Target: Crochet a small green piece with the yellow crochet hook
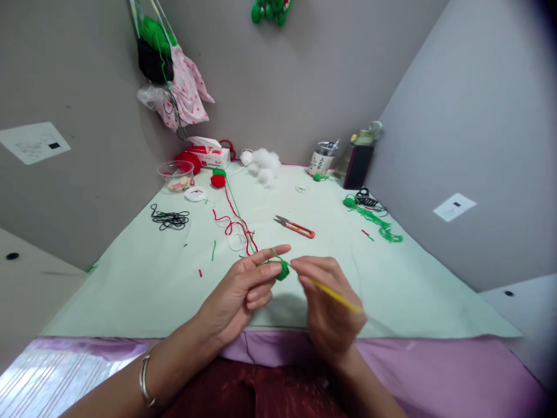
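Between thumb and fingers, my left hand (250, 281) pinches a small green crocheted piece (282, 270), its index finger stretched out with green yarn (274, 253) looped over it. My right hand (328, 296) is closed around a crochet hook with a yellow handle (336, 295), held like a pen. The hook's tip meets the green piece at its right side. Both hands are above the near middle of the table. Red yarn (232, 212) and a green strand run from behind my left hand to a red and green crocheted piece (218, 179).
Orange thread snips (295, 226) lie beyond my hands. Black cord (169, 219) is at left, green yarn strands (383, 223) at right. Along the back stand a tissue box (213, 157), white stuffing (264, 165), a can of tools (322, 159) and a phone (359, 167).
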`<state>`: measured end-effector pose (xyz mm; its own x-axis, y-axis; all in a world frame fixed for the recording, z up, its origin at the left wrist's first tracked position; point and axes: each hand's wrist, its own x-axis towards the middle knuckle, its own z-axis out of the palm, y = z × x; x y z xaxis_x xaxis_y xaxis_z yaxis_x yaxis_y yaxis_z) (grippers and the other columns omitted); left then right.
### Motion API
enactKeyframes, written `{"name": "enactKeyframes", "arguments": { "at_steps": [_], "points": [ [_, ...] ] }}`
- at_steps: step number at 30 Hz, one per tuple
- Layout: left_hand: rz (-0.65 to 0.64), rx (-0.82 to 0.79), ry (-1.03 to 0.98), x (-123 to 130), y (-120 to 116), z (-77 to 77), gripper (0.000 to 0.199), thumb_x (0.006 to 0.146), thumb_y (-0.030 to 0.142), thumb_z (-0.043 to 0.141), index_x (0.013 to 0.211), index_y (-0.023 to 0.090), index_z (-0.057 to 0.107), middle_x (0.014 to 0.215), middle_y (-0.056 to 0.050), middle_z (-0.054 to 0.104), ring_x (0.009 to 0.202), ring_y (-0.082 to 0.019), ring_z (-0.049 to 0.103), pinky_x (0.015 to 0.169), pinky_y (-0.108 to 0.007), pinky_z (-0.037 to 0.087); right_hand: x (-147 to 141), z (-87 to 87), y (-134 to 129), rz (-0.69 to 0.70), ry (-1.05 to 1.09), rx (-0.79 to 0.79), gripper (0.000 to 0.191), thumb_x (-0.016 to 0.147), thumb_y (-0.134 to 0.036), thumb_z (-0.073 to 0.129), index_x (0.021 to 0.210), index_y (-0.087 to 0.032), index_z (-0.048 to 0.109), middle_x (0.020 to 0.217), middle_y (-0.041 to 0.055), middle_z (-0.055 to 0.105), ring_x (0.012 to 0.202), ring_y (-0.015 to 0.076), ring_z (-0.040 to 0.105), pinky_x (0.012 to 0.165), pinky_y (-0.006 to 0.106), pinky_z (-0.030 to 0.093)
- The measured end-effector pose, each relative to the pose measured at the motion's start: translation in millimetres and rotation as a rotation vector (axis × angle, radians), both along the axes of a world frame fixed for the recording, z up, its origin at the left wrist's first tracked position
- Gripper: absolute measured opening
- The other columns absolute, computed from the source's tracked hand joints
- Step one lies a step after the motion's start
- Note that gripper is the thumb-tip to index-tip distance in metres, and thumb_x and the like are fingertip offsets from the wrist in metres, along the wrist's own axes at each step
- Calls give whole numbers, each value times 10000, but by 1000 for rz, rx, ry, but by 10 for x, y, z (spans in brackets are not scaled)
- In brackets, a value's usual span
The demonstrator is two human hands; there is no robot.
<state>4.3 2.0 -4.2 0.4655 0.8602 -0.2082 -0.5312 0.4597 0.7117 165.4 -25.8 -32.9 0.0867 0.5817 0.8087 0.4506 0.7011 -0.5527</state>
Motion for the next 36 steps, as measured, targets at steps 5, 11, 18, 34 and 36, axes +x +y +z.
{"name": "enactKeyframes", "arguments": {
  "at_steps": [5,11,18,34,36],
  "points": [
    [122,115,92,-5,-25,-3,319,803,195,889,1118,205,843,841,26,610,459,26,306,418,-146,238,0,74,64,194,326,-226,212,1035,-189,600,995,-255,797,874,23,755,701,145,642,629,293,541],
    [99,170,170,38,-73,3,413,790,266,910,1187,210,813,880,4,674,469,3,366,435,-173,278,-17,53,66,227,307,-260,172,1018,-238,650,1024,-269,820,917,38,801,762,166,686,663,306,576],
    [11,42,34,-3,-55,40,483,799,195,877,1270,175,770,679,76,505,465,-2,264,439,-153,221,1,7,75,279,408,-302,179,1027,-302,640,989,-246,806,876,39,754,699,152,647,653,310,560],
    [68,252,224,14,-92,-88,362,866,295,861,1223,271,803,888,19,638,523,-21,396,455,-173,303,2,-25,56,253,394,-318,163,1024,-270,656,986,-262,814,915,25,788,788,145,668,720,276,545],
    [55,250,212,-2,-87,-103,336,882,310,847,1213,270,807,891,16,648,513,-14,393,461,-171,308,13,-23,68,305,497,-378,169,1030,-301,651,980,-258,806,905,21,775,746,134,650,698,270,538]
  ]
}}
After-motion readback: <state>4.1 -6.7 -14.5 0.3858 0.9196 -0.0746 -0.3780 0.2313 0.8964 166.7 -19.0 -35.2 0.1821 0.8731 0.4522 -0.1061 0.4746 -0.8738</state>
